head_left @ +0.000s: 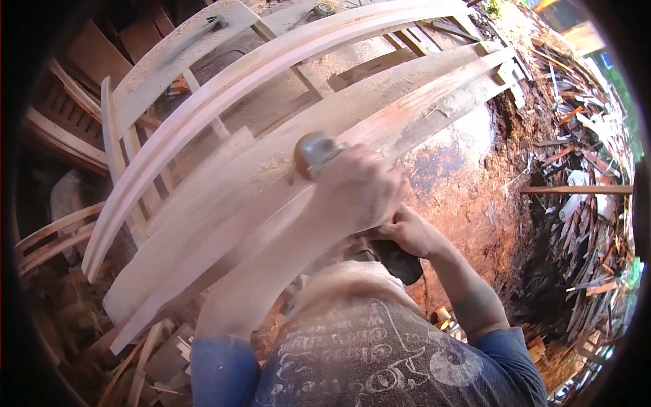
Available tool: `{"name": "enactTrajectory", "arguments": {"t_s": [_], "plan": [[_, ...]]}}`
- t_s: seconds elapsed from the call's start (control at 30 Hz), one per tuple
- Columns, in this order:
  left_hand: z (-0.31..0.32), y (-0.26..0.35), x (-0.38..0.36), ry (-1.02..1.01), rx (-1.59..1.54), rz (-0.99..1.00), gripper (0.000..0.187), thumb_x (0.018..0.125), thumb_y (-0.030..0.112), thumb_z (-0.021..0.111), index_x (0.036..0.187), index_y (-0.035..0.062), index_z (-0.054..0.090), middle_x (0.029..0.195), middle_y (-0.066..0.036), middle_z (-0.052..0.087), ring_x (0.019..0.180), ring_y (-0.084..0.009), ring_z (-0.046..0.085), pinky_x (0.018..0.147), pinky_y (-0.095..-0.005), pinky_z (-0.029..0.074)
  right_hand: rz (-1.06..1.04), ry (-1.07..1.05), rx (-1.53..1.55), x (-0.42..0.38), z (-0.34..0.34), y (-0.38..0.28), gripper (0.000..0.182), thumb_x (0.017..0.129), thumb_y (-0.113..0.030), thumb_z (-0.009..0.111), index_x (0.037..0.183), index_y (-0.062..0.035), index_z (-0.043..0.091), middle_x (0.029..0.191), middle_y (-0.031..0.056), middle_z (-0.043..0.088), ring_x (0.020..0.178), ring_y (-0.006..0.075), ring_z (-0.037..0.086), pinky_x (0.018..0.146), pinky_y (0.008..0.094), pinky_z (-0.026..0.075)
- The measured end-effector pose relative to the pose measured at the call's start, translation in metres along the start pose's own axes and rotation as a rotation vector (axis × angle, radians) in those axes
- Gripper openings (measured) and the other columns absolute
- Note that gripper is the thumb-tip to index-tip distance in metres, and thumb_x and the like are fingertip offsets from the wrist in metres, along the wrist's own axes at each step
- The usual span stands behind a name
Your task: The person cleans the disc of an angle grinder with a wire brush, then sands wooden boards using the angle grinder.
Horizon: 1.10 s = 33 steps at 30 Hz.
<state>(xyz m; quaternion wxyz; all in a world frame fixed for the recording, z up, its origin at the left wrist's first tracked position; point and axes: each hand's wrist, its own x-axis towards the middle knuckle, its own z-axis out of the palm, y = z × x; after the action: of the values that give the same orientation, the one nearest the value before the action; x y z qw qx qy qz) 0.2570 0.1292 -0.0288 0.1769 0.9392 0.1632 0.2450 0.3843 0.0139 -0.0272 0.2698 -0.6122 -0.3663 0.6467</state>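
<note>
My left hand (359,184), blurred by motion, is wrapped around a hand-held tool whose rounded grey and tan head (315,154) pokes out past the fingers. That head lies against a long, curved, pale wooden piece (237,186) dusted with sawdust. Right behind it, close to my body, my right hand (410,232) is closed at the tool's rear end, which the left hand and wrist mostly hide. Under the right hand a dark object (399,263) shows. A reddish, freshly bared strip (413,102) runs along the board beyond the tool.
A second curved beam (203,102) lies behind, across a wooden frame. A clamp-like tool (215,24) rests on a plank at the back. Wood scraps (590,176) are heaped at the right. More curved pieces (57,230) stand at the left, with offcuts (146,359) below.
</note>
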Motion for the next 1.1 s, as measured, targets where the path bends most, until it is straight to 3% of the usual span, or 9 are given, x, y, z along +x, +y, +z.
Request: {"name": "enactTrajectory", "arguments": {"t_s": [0.13, 0.17, 0.3, 0.43, 0.53, 0.63, 0.87, 0.93, 1.1], "plan": [[0.058, -0.001, 0.093, 0.09, -0.085, 0.058, 0.023, 0.081, 0.024, 0.066, 0.064, 0.0101, 0.071, 0.063, -0.009, 0.063, 0.06, -0.0254, 0.063, 0.061, -0.0402, 0.05, 0.016, 0.088, 0.099, 0.001, -0.097, -0.002, 0.027, 0.081, -0.016, 0.078, 0.1, -0.0003, 0.067, 0.087, 0.0075, 0.068, 0.077, 0.0171, 0.064, 0.071, 0.0311, 0.053], [0.069, 0.005, 0.118, -0.049, -0.074, -0.025, 0.022, 0.078, 0.025, 0.067, 0.061, 0.0119, 0.07, 0.063, -0.008, 0.064, 0.06, -0.0252, 0.064, 0.058, -0.0404, 0.05, 0.026, 0.106, 0.112, 0.001, -0.122, -0.002, 0.026, 0.081, -0.016, 0.077, 0.099, -0.0002, 0.067, 0.085, 0.0076, 0.068, 0.075, 0.0174, 0.065, 0.069, 0.0313, 0.053], [0.107, 0.002, 0.212, -0.061, 0.082, 0.122, 0.01, 0.059, 0.026, 0.068, 0.063, 0.02, 0.075, 0.062, -0.006, 0.07, 0.053, -0.0171, 0.065, 0.055, -0.0305, 0.05, 0.075, 0.197, 0.25, 0.01, -0.215, 0.006, 0.025, 0.081, -0.016, 0.076, 0.097, 0.0018, 0.068, 0.081, 0.0095, 0.068, 0.069, 0.018, 0.066, 0.063, 0.0321, 0.054], [0.132, 0.006, 0.292, -0.298, 0.094, 0.131, 0.012, 0.069, 0.025, 0.067, 0.067, 0.0176, 0.077, 0.071, -0.008, 0.074, 0.066, -0.0173, 0.073, 0.066, -0.0297, 0.056, 0.043, 0.186, 0.271, 0.015, -0.293, 0.009, 0.032, 0.085, -0.028, 0.07, 0.095, 0.0029, 0.068, 0.079, 0.012, 0.069, 0.059, 0.0215, 0.066, 0.054, 0.0331, 0.055], [0.172, 0.004, 0.333, -0.086, 0.073, 0.242, 0.012, 0.065, 0.023, 0.065, 0.06, 0.0158, 0.074, 0.057, -0.007, 0.067, 0.055, -0.0192, 0.068, 0.057, -0.0329, 0.054, 0.072, 0.259, 0.338, 0.013, -0.33, 0.008, 0.038, 0.089, -0.033, 0.068, 0.101, 0.0024, 0.065, 0.079, 0.0133, 0.068, 0.06, 0.0218, 0.066, 0.054, 0.0344, 0.056], [0.193, 0.004, 0.365, -0.005, 0.044, 0.291, 0.012, 0.065, 0.022, 0.065, 0.06, 0.0161, 0.075, 0.061, -0.009, 0.069, 0.058, -0.0205, 0.07, 0.06, -0.0331, 0.056, 0.103, 0.383, 0.505, 0.013, -0.347, 0.002, 0.022, 0.091, -0.021, 0.068, 0.099, -0.0007, 0.062, 0.075, 0.0119, 0.065, 0.056, 0.0219, 0.064, 0.048, 0.0332, 0.053], [0.151, -0.004, 0.284, -0.15, 0.028, 0.178, 0.012, 0.065, 0.024, 0.068, 0.058, 0.015, 0.071, 0.06, -0.007, 0.066, 0.053, -0.0216, 0.065, 0.058, -0.0371, 0.054, 0.114, 0.214, 0.306, 0.018, -0.284, 0.005, 0.02, 0.083, -0.014, 0.07, 0.095, 0.0013, 0.066, 0.072, 0.0096, 0.066, 0.056, 0.0197, 0.065, 0.052, 0.0317, 0.055], [0.114, 0.001, 0.23, -0.116, 0.093, 0.113, 0.016, 0.074, 0.023, 0.065, 0.059, 0.0196, 0.07, 0.062, -0.003, 0.068, 0.055, -0.0155, 0.064, 0.069, -0.0331, 0.05, -0.011, 0.108, 0.238, 0.022, -0.238, 0.007, 0.016, 0.084, -0.007, 0.069, 0.097, 0.0019, 0.067, 0.075, 0.0085, 0.067, 0.062, 0.0182, 0.066, 0.057, 0.0316, 0.056], [0.046, 0.003, 0.103, 0.03, 0.057, -0.15, 0.012, 0.08, 0.018, 0.069, 0.071, 0.0104, 0.066, 0.07, -0.007, 0.065, 0.066, -0.0236, 0.065, 0.074, -0.0391, 0.052, -0.057, -0.194, -0.113, 0.032, -0.133, -0.011, 0.028, 0.085, -0.012, 0.073, 0.109, 0.0021, 0.068, 0.099, 0.0101, 0.071, 0.092, 0.0176, 0.067, 0.083, 0.0319, 0.055]]}}
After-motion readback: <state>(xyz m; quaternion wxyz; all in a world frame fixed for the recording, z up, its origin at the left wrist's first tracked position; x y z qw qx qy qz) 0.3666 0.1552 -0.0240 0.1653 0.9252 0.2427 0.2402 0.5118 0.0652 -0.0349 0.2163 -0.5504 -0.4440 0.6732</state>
